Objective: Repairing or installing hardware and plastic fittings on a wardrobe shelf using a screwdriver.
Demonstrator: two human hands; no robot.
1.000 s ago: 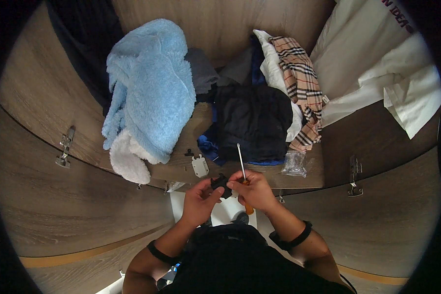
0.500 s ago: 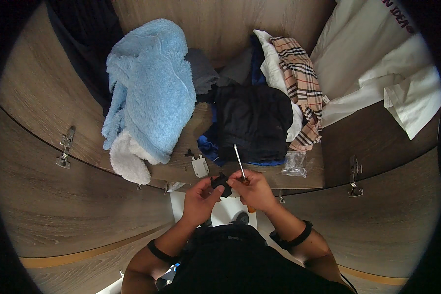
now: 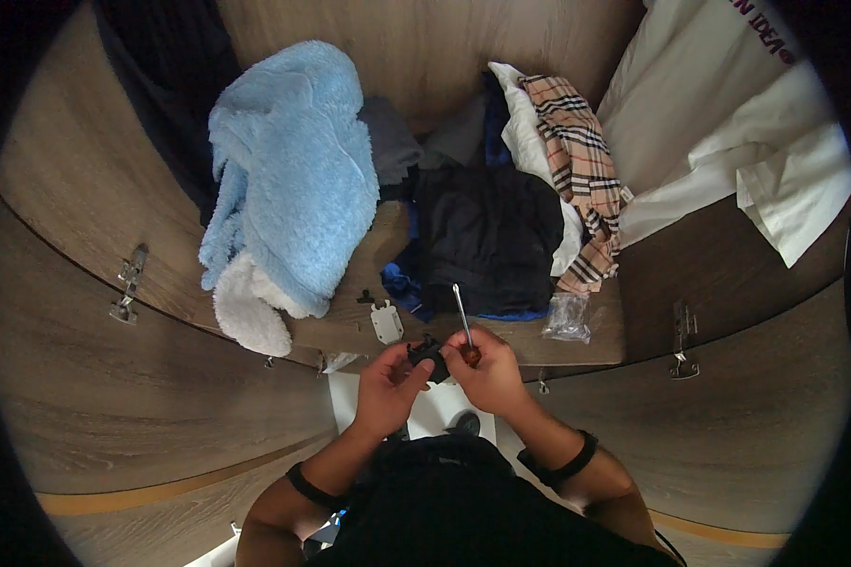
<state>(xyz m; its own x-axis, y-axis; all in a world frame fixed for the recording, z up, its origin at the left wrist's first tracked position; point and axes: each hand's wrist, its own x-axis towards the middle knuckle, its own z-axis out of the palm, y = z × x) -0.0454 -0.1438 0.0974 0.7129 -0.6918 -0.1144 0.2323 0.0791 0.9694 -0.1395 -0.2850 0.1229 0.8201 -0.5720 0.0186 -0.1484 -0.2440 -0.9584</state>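
Fingers (image 3: 416, 364) near clear plastic bag (image 3: 567, 318)

Small black fitting (image 3: 426, 356): held over the shelf's front edge, pinched in the left hand's fingers (image 3: 408, 370). Screwdriver (image 3: 463, 329): thin metal shaft pointing up and away, amber handle gripped in the right hand (image 3: 487, 373), just beside the fitting.

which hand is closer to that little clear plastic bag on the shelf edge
Right. The right hand, holding a screwdriver, sits just lower-left of the clear plastic bag; the left hand is farther left.

Small clear plastic bag (image 3: 567, 318), perhaps hardware, on shelf edge (image 3: 586, 348).
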